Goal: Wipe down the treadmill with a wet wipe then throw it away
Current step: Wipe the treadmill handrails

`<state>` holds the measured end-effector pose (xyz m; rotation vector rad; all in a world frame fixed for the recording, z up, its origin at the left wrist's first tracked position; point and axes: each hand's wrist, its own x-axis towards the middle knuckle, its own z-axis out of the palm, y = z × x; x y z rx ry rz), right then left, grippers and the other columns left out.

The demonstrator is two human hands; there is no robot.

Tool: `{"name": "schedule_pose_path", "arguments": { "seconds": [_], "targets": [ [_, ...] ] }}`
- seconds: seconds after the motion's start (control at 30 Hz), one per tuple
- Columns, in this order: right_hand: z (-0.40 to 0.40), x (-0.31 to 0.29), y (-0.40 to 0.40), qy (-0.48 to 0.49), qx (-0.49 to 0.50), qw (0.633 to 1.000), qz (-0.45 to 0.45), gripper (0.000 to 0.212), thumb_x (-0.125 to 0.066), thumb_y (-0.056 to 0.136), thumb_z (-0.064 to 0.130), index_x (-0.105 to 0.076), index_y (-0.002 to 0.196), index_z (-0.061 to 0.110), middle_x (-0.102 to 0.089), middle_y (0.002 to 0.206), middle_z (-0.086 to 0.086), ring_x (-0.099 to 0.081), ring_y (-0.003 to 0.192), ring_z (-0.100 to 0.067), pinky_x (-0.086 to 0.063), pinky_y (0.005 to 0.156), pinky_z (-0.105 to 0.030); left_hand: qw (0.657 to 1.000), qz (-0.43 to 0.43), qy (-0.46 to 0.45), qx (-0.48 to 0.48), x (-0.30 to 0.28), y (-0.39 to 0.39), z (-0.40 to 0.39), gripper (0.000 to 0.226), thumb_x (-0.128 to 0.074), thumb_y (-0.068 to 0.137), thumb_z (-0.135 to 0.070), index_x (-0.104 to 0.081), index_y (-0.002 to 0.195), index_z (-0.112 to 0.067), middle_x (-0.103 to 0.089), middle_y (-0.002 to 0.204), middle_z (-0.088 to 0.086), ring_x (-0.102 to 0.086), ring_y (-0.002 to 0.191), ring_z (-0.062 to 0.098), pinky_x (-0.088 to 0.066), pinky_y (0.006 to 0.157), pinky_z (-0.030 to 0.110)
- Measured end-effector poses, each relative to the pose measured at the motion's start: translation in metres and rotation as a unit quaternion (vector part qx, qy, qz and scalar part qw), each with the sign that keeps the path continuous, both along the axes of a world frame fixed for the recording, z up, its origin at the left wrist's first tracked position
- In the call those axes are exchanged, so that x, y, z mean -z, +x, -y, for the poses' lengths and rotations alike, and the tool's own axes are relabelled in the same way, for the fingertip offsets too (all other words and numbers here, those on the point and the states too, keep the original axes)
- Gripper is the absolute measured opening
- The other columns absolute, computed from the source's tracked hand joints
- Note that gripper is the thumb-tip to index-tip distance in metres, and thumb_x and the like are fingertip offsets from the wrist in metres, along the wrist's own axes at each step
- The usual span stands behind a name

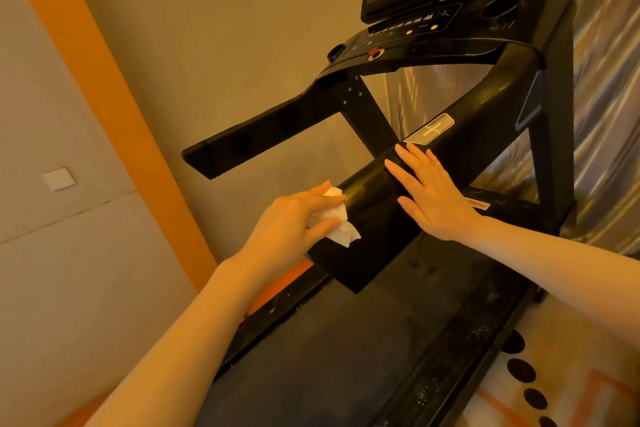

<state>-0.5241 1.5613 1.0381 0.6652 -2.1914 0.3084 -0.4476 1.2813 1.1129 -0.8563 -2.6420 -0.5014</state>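
On the near handrail (377, 191): left hand (294, 229) pinches the wet wipe (337, 218) against its lower end.
Rail axis: runs up-right toward the console (433, 35).
Right hand (433, 191): flat, fingers straight, resting just ahead.

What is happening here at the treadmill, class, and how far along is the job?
A person is wiping a treadmill. The left hand grips a crumpled white wet wipe against the near end of the right handrail. The right hand rests flat and open on the same rail, further up. The wipe is in use, not yet thrown away; no bin is in view.
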Motion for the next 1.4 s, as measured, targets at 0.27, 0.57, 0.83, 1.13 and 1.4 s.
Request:
{"name": "schedule_pose_path", "arguments": {
  "seconds": [0.27, 0.57, 0.83, 1.13, 1.4],
  "targets": [
    [-0.008, -0.009, 0.004, 0.045, 0.006, 0.999, 0.015, 0.058, -0.029, 0.101, 0.047, -0.030, 0.152, 0.020, -0.022, 0.160, -0.009, -0.013, 0.149, -0.028, -0.013, 0.119, -0.049, 0.999, 0.039, 0.029, 0.010, -0.004, 0.005, 0.004, 0.041, -0.055, 0.096, -0.034, -0.049, 0.136, -0.035, -0.042, 0.151, -0.007, -0.047, 0.129, 0.014, -0.043, 0.089, 0.013],
    [-0.007, -0.010, 0.007, 0.045, 0.000, 0.999, 0.015, 0.059, -0.029, 0.100, 0.049, -0.029, 0.152, 0.020, -0.022, 0.160, -0.010, -0.014, 0.149, -0.029, -0.014, 0.119, -0.050, 0.999, 0.020, 0.040, 0.004, 0.008, 0.025, 0.028, 0.036, -0.052, 0.096, -0.036, -0.046, 0.131, -0.043, -0.041, 0.151, -0.010, -0.048, 0.128, 0.013, -0.042, 0.097, 0.020],
    [-0.008, -0.009, 0.005, 0.044, 0.002, 0.999, 0.013, 0.058, -0.029, 0.100, 0.049, -0.028, 0.152, 0.022, -0.021, 0.161, -0.009, -0.013, 0.150, -0.028, -0.012, 0.119, -0.048, 0.984, -0.040, -0.165, 0.047, -0.012, 0.004, -0.012, 0.050, -0.045, 0.101, -0.036, -0.033, 0.150, -0.029, -0.017, 0.161, -0.008, -0.028, 0.145, 0.015, -0.034, 0.112, 0.029],
    [-0.011, -0.008, 0.003, 0.056, -0.003, 0.998, 0.009, 0.058, -0.030, 0.100, 0.047, -0.027, 0.153, 0.023, -0.020, 0.161, -0.008, -0.010, 0.150, -0.027, -0.009, 0.120, -0.046, 0.967, -0.027, -0.221, 0.123, -0.022, 0.000, 0.010, 0.052, -0.042, 0.096, -0.044, -0.037, 0.146, -0.033, -0.014, 0.157, -0.017, -0.015, 0.144, 0.005, -0.023, 0.108, 0.016],
    [-0.009, -0.003, 0.004, 0.045, -0.004, 0.999, -0.010, 0.060, -0.032, 0.100, 0.051, -0.025, 0.153, 0.023, -0.016, 0.162, -0.010, -0.009, 0.150, -0.027, -0.010, 0.119, -0.046, 0.924, -0.044, -0.348, 0.153, -0.043, -0.014, -0.038, 0.051, -0.048, 0.101, -0.031, -0.034, 0.150, -0.026, -0.012, 0.161, -0.009, -0.006, 0.150, 0.012, -0.016, 0.115, 0.024]
  ]
}}
